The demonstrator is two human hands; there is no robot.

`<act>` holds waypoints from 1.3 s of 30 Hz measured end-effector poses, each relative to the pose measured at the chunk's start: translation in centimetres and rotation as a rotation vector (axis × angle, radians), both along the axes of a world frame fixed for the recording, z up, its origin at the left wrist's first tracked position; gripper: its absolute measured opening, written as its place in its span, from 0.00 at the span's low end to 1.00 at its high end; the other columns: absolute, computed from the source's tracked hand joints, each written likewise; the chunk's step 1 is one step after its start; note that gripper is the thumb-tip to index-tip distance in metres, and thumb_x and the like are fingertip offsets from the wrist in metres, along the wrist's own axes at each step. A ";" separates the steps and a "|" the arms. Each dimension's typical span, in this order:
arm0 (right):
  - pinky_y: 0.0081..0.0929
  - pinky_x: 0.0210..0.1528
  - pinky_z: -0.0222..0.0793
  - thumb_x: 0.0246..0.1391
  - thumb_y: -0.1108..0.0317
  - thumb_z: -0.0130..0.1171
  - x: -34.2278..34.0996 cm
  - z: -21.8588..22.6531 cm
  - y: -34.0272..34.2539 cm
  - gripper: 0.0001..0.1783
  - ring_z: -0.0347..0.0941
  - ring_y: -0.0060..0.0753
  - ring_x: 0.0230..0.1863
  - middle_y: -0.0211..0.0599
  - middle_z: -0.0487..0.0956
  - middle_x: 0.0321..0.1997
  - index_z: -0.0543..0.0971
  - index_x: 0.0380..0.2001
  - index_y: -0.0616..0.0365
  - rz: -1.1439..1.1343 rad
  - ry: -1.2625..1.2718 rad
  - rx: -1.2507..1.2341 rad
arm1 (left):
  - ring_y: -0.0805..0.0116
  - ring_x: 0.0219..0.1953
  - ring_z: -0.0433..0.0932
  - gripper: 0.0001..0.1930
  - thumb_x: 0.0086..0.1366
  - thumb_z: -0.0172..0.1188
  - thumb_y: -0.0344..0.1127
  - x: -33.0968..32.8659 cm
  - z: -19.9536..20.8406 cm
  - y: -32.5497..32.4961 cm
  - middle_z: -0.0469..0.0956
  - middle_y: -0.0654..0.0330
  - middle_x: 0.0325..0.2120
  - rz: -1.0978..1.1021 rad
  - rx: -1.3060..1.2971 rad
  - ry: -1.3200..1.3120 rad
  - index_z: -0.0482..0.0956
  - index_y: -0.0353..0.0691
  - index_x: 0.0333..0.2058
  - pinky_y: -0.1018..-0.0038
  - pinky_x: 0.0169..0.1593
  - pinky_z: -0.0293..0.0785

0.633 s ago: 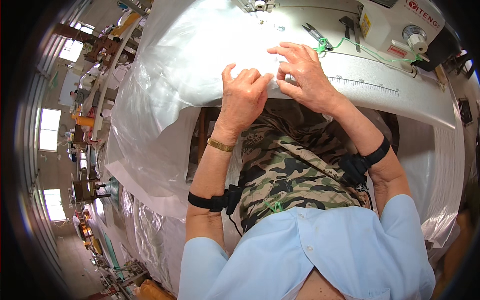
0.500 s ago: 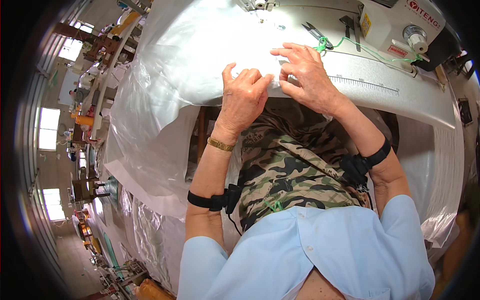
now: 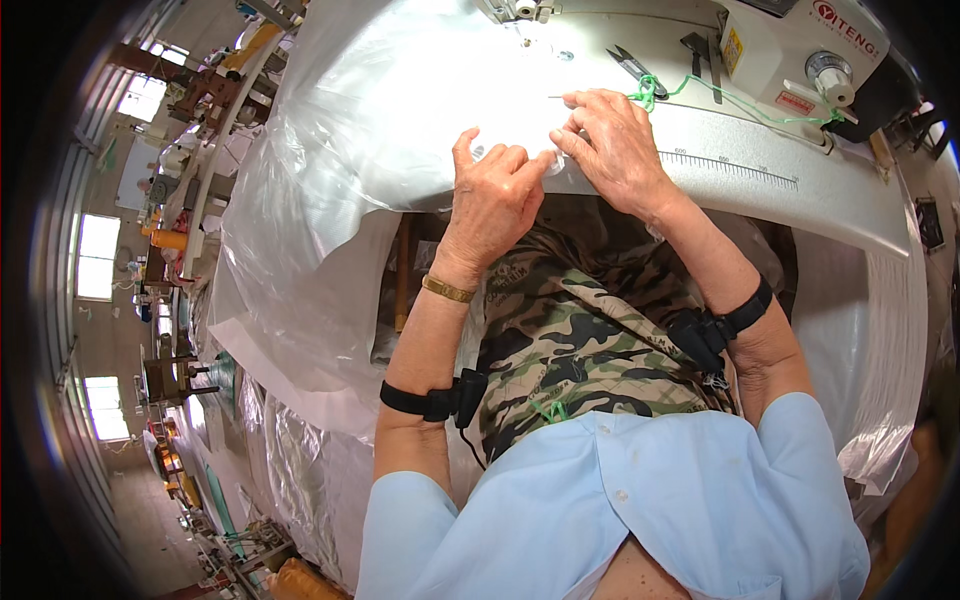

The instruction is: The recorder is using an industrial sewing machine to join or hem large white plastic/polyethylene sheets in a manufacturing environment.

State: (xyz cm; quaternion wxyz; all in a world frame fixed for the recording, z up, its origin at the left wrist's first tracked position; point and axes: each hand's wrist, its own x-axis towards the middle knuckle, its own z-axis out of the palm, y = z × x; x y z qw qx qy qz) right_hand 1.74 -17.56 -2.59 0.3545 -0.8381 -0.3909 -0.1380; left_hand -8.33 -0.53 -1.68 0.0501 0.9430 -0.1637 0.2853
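A thin, whitish, see-through plastic sheet (image 3: 290, 200) covers the left of the sewing machine table and hangs over its front edge. My left hand (image 3: 500, 195) is closed near that edge, thumb and forefinger pinching a bit of the sheet. Just right of it, my right hand (image 3: 615, 150) is closed, its fingertips pressed together. A thin pale sliver sticks out leftward from those fingertips; glare hides what it is. Both hands are close together but apart. Strong lamp light washes out the sheet beyond them.
The sewing machine (image 3: 810, 55) stands at the far right, its needle area (image 3: 522, 12) at the top. Black thread snips (image 3: 637, 72), a green cord (image 3: 650, 92) and a dark small tool (image 3: 697, 48) lie beyond my right hand. A ruler scale (image 3: 730, 168) runs along the table front.
My right hand's spread fingers have closed together, and the thin sliver now shows at their tips. My left hand has shifted slightly right, keeping its pinch.
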 end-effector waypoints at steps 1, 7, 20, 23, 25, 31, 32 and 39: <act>0.45 0.68 0.52 0.64 0.50 0.54 0.0 0.1 0.1 0.22 0.63 0.44 0.66 0.43 0.76 0.60 0.83 0.33 0.59 -0.007 0.007 -0.014 | 0.67 0.33 0.77 0.12 0.58 0.62 0.27 0.0 0.0 0.0 0.71 0.65 0.25 -0.003 -0.005 0.002 0.82 0.46 0.41 0.46 0.63 0.58; 0.44 0.68 0.52 0.61 0.54 0.52 -0.1 0.0 0.8 0.21 0.64 0.44 0.65 0.43 0.78 0.59 0.85 0.31 0.60 -0.059 -0.054 -0.023 | 0.68 0.32 0.76 0.07 0.59 0.63 0.27 0.2 -0.3 -0.1 0.70 0.65 0.25 -0.011 -0.034 -0.045 0.81 0.45 0.37 0.50 0.62 0.60; 0.45 0.69 0.52 0.57 0.58 0.54 -0.1 0.6 0.2 0.18 0.65 0.43 0.64 0.42 0.79 0.59 0.84 0.26 0.60 -0.021 0.029 -0.033 | 0.64 0.42 0.77 0.06 0.58 0.63 0.27 0.3 -0.2 -0.6 0.82 0.63 0.41 -0.057 -0.066 -0.142 0.80 0.39 0.35 0.63 0.55 0.67; 0.45 0.68 0.52 0.56 0.57 0.55 -0.2 0.6 0.4 0.18 0.66 0.43 0.64 0.42 0.79 0.59 0.82 0.22 0.59 -0.033 0.026 -0.040 | 0.62 0.43 0.78 0.08 0.58 0.63 0.25 0.2 -0.3 -0.7 0.83 0.62 0.42 -0.056 -0.090 -0.125 0.81 0.37 0.38 0.63 0.53 0.68; 0.45 0.67 0.52 0.55 0.57 0.58 -0.4 0.6 0.5 0.16 0.65 0.43 0.65 0.42 0.79 0.58 0.78 0.21 0.57 -0.052 0.012 -0.027 | 0.61 0.43 0.78 0.09 0.58 0.63 0.25 0.1 -0.3 -0.8 0.83 0.62 0.41 -0.070 -0.119 -0.120 0.82 0.38 0.39 0.63 0.53 0.69; 0.45 0.67 0.53 0.53 0.58 0.60 -0.8 0.1 0.9 0.14 0.66 0.44 0.65 0.41 0.78 0.58 0.76 0.23 0.57 -0.116 -0.048 -0.023 | 0.60 0.45 0.76 0.13 0.55 0.63 0.27 -0.3 -0.9 -0.8 0.80 0.62 0.45 -0.078 -0.166 -0.103 0.82 0.39 0.41 0.63 0.51 0.70; 0.45 0.67 0.53 0.53 0.58 0.60 -1.0 0.0 0.9 0.14 0.66 0.44 0.64 0.41 0.78 0.58 0.76 0.23 0.57 -0.136 -0.062 -0.026 | 0.60 0.46 0.75 0.13 0.55 0.63 0.27 -0.4 -1.0 -0.8 0.79 0.61 0.45 -0.073 -0.175 -0.095 0.82 0.39 0.41 0.63 0.51 0.70; 0.48 0.68 0.51 0.52 0.61 0.58 -1.4 -0.2 0.9 0.11 0.66 0.43 0.64 0.43 0.78 0.57 0.80 0.27 0.59 -0.145 -0.077 -0.035 | 0.59 0.46 0.75 0.13 0.54 0.63 0.25 -0.4 -0.7 0.0 0.78 0.60 0.42 -0.139 -0.158 -0.071 0.81 0.38 0.41 0.64 0.50 0.71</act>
